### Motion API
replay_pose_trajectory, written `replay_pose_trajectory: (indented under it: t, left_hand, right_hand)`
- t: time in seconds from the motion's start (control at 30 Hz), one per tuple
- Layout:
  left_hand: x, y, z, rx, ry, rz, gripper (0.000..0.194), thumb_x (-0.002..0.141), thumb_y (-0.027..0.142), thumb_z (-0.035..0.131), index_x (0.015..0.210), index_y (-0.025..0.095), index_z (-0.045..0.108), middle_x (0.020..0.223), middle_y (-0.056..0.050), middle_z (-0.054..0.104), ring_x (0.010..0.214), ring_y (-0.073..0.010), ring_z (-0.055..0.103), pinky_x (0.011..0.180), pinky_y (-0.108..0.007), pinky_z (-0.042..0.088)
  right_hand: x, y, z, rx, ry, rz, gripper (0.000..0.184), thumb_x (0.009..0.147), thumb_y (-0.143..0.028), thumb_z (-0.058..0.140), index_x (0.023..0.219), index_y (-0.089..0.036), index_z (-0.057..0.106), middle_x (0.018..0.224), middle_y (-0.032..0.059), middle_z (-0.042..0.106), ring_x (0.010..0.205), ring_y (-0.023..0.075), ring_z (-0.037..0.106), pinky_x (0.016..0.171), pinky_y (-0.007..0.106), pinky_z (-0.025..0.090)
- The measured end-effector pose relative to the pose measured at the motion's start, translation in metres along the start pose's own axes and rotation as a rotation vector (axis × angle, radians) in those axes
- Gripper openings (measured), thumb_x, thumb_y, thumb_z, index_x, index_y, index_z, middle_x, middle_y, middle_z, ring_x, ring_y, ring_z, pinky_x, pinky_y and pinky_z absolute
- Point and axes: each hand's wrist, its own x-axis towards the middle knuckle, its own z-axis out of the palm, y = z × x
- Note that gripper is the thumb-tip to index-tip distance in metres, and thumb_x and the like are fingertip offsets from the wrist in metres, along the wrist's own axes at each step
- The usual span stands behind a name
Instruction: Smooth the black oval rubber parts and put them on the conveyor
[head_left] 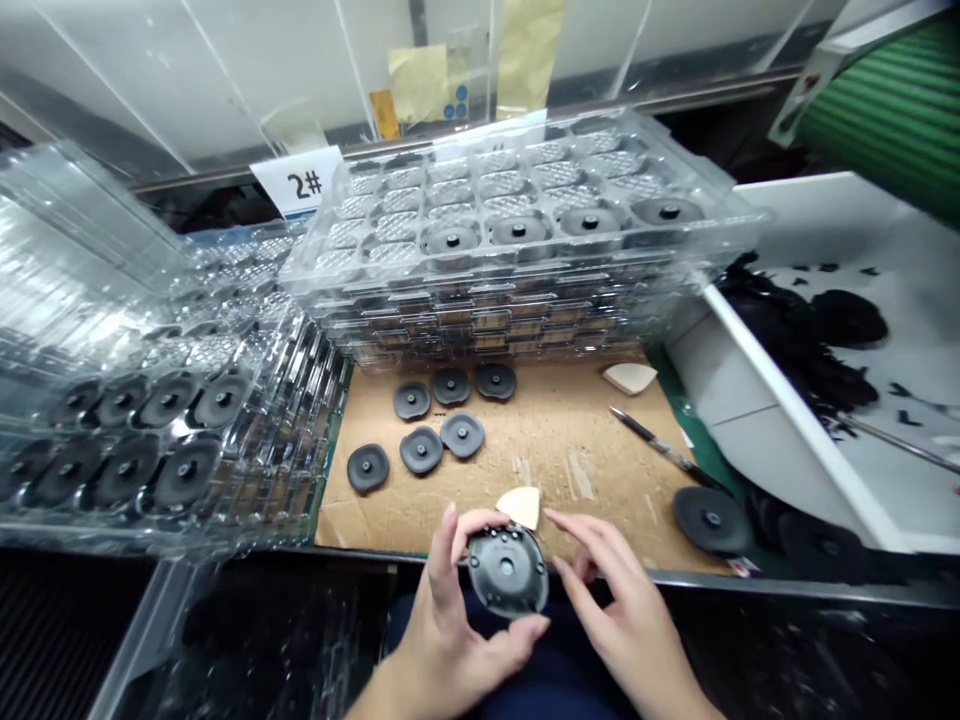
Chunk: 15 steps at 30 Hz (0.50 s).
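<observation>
Between the thumb and fingers of my left hand [466, 610] is a black rounded plastic part [508, 572], its underside with a central boss and small pegs facing me. My right hand [619, 600] is beside it, thumb and fingers apart, with nothing visible between them. Just behind the held part, a cream wedge-shaped pad [523, 506] lies on the cardboard mat [555, 430]. Several similar black parts [462, 435] lie on the mat, centre knobs up. A second wedge pad [630, 377] and a pen-like tool [652, 437] lie at the mat's right.
Stacked clear trays [517, 285] stand at the back, with black parts in the top tray's front row. More trays [247, 440] holding parts stand at the left. A white bin [795, 420] of black pieces is on the right, beside a loose black part [711, 520].
</observation>
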Motion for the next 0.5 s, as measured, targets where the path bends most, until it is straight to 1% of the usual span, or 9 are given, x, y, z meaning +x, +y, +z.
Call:
replay_pose_trajectory:
  t: [0.03,0.13,0.17,0.23,0.3,0.33,0.37,0.4,0.5]
  left_hand:
    - [0.000,0.000,-0.001,0.019,-0.013,0.011,0.106,0.066,0.000,0.068,0.138,0.045,0.006,0.118,-0.007,0.057,0.105,-0.0239,0.057,0.092,-0.039,0.043]
    - [0.002,0.001,-0.005,0.047,-0.073,-0.013,0.108,0.066,0.001,0.068,0.138,0.047,0.002,0.123,-0.006,0.056,0.110,-0.0237,0.055,0.095,-0.040,0.041]
    - [0.003,0.002,-0.007,0.044,-0.087,-0.039,0.107,0.065,0.003,0.070,0.138,0.047,0.005,0.124,-0.006,0.056,0.112,-0.0239,0.054,0.097,-0.040,0.039]
    - [0.005,0.003,-0.009,-0.037,-0.107,-0.192,0.090,0.064,0.012,0.073,0.136,0.040,0.028,0.123,-0.006,0.059,0.113,-0.0248,0.053,0.099,-0.038,0.036]
    - [0.008,0.002,-0.010,-0.160,-0.125,-0.411,0.046,0.071,0.026,0.069,0.116,0.027,0.059,0.104,-0.008,0.069,0.096,-0.0240,0.061,0.089,-0.034,0.043]
    - [0.008,0.000,-0.010,-0.218,-0.120,-0.502,0.028,0.075,0.033,0.064,0.099,0.021,0.068,0.089,-0.009,0.072,0.082,-0.0221,0.064,0.079,-0.032,0.047]
    - [0.008,-0.002,-0.010,-0.256,-0.106,-0.563,0.027,0.078,0.040,0.058,0.085,0.017,0.071,0.073,-0.009,0.072,0.067,-0.0193,0.063,0.067,-0.029,0.049]
    - [0.008,-0.004,-0.010,-0.267,-0.088,-0.591,0.035,0.079,0.045,0.054,0.076,0.014,0.070,0.060,-0.007,0.068,0.056,-0.0166,0.060,0.056,-0.026,0.047]
    - [0.009,-0.007,-0.019,-0.199,-0.011,-0.577,0.043,0.073,0.053,0.057,0.065,0.013,0.069,0.050,-0.005,0.064,0.046,-0.0133,0.056,0.047,-0.022,0.042]
  right_hand:
    - [0.000,-0.001,-0.003,-0.004,-0.009,-0.041,0.036,0.086,-0.019,0.049,0.122,-0.021,0.052,0.096,0.0066,0.060,0.059,0.0099,0.058,0.061,0.022,0.053]
    - [0.008,-0.006,-0.016,-0.036,-0.092,-0.254,0.042,0.087,-0.018,0.049,0.129,-0.026,0.048,0.099,0.0057,0.061,0.080,0.0139,0.061,0.072,0.025,0.052]
    - [0.012,-0.008,-0.020,-0.046,-0.131,-0.329,0.041,0.088,-0.022,0.050,0.128,-0.027,0.049,0.100,0.0056,0.062,0.083,0.0150,0.061,0.072,0.026,0.051]
    - [0.019,-0.012,-0.025,-0.033,-0.169,-0.418,0.033,0.089,-0.031,0.051,0.121,-0.025,0.056,0.090,0.0049,0.065,0.075,0.0154,0.059,0.065,0.027,0.049]
    - [0.022,-0.016,-0.021,0.025,-0.133,-0.386,0.024,0.091,-0.033,0.045,0.095,-0.020,0.065,0.068,0.0028,0.062,0.060,0.0137,0.054,0.055,0.025,0.044]
    - [0.022,-0.018,-0.017,0.065,-0.110,-0.336,0.029,0.093,-0.031,0.041,0.081,-0.019,0.064,0.060,0.0016,0.057,0.055,0.0131,0.052,0.053,0.024,0.042]
    - [0.021,-0.020,-0.012,0.105,-0.098,-0.278,0.036,0.094,-0.030,0.036,0.072,-0.018,0.061,0.056,0.0012,0.054,0.053,0.0128,0.051,0.052,0.024,0.041]
    - [0.019,-0.021,-0.006,0.133,-0.101,-0.226,0.042,0.096,-0.031,0.032,0.066,-0.018,0.058,0.056,0.0015,0.053,0.053,0.0129,0.052,0.052,0.024,0.042]
    - [0.017,-0.014,0.008,0.142,-0.156,-0.156,0.055,0.096,-0.045,0.018,0.067,-0.020,0.058,0.059,0.0022,0.056,0.057,0.0144,0.057,0.056,0.024,0.045]
